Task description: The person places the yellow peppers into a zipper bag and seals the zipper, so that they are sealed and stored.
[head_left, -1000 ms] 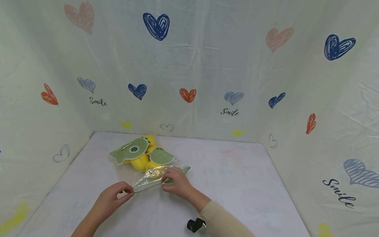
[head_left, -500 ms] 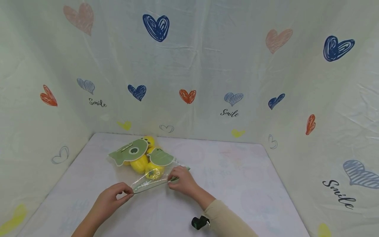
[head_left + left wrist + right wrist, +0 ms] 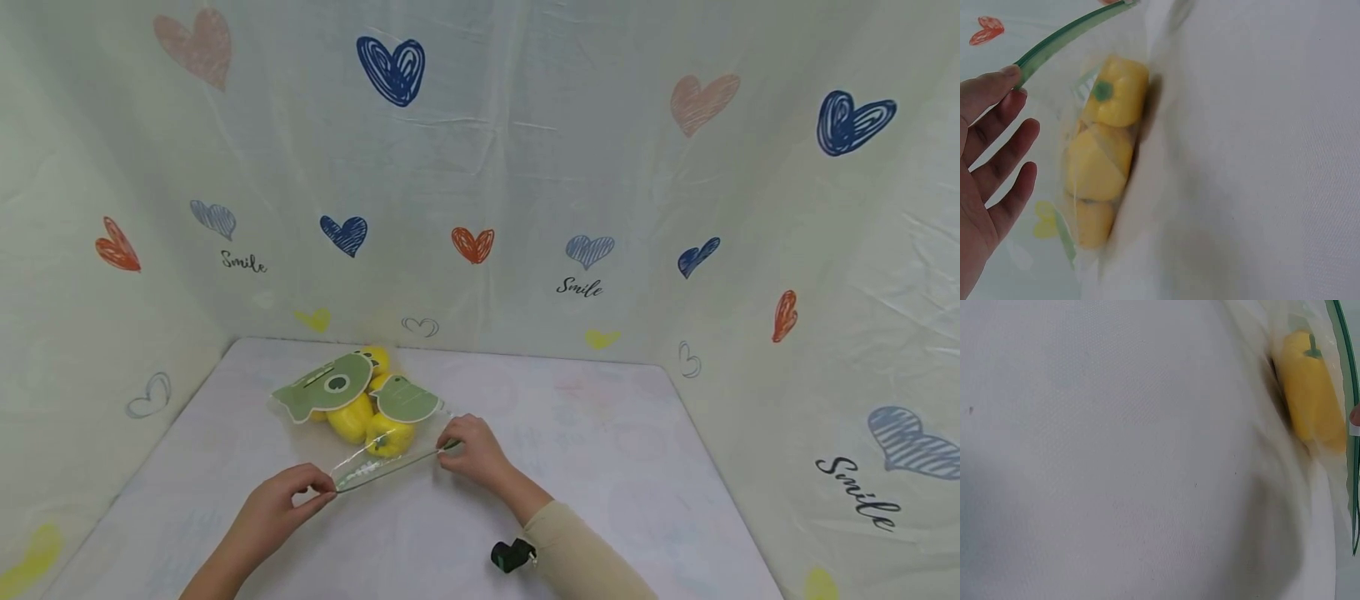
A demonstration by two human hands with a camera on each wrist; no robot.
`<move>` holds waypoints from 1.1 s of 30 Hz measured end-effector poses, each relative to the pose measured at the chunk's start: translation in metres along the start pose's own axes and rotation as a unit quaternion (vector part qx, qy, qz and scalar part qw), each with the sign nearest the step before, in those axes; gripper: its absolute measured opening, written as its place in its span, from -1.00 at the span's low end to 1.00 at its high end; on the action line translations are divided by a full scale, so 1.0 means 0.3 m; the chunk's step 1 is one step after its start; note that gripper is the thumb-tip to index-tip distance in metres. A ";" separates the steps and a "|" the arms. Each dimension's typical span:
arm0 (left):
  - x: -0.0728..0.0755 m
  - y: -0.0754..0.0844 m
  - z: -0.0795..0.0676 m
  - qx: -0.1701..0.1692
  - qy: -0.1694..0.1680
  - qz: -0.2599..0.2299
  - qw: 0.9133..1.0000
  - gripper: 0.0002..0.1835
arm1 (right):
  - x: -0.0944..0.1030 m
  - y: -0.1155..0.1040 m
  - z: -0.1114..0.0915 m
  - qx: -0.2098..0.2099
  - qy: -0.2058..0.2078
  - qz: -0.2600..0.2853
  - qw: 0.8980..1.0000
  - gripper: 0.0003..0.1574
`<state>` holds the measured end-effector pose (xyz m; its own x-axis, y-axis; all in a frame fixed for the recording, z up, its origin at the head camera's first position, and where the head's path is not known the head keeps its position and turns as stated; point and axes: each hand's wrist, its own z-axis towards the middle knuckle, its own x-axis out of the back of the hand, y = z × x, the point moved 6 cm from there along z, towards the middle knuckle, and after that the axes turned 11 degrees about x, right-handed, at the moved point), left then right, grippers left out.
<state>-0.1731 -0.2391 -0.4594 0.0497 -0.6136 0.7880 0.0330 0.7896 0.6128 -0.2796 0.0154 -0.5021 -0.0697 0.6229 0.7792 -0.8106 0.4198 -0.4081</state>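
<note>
In the head view a clear slider zip bag (image 3: pixel 408 402) with green fish and bird prints lies on the table. Several yellow fruits or vegetables are inside; one is a bell pepper with a green stem (image 3: pixel 1116 87). At the bag's near left corner my left hand (image 3: pixel 281 504) pinches the green zip edge between thumb and index finger, the other fingers spread apart in the left wrist view. My right hand (image 3: pixel 477 452) pinches the same edge close to its right end. A fingertip sits at the white slider (image 3: pixel 1354 430) in the right wrist view; the rest of that hand is outside it.
White cloth covers the table (image 3: pixel 600 467). Around it hangs a pale curtain (image 3: pixel 525 167) with printed hearts. A small black device (image 3: pixel 513 555) is beside the right sleeve (image 3: pixel 577 550).
My right hand has slid rightward along the zip edge, nearer the bag's right end. The left hand keeps its pinch at the left corner, and the bag stays almost where it was.
</note>
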 end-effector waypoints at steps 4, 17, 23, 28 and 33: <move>-0.001 -0.001 0.000 0.000 -0.001 0.000 1.000 -0.75 | 0.008 0.013 -0.001 -0.020 -0.006 0.005 1.000 -0.90; 0.001 0.003 0.001 -0.016 0.007 0.002 1.000 -0.74 | 0.031 0.072 -0.003 -0.048 0.003 0.022 0.999 -0.89; -0.003 0.001 0.003 -0.008 0.003 0.001 1.000 -0.75 | 0.040 0.094 -0.010 -0.057 0.007 0.021 0.998 -0.88; -0.004 -0.001 0.001 -0.008 0.010 -0.004 1.000 -0.73 | 0.045 0.114 -0.014 -0.062 0.010 0.014 0.998 -0.88; -0.003 -0.002 -0.004 -0.009 0.015 -0.007 1.000 -0.72 | 0.051 0.126 -0.017 -0.067 0.016 0.020 0.997 -0.88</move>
<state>-0.1719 -0.2391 -0.4606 0.0800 -0.6250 0.7765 0.0527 0.7805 0.6229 -0.3082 0.0440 -0.5082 -0.0801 0.6613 0.7459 -0.7223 0.4772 -0.5006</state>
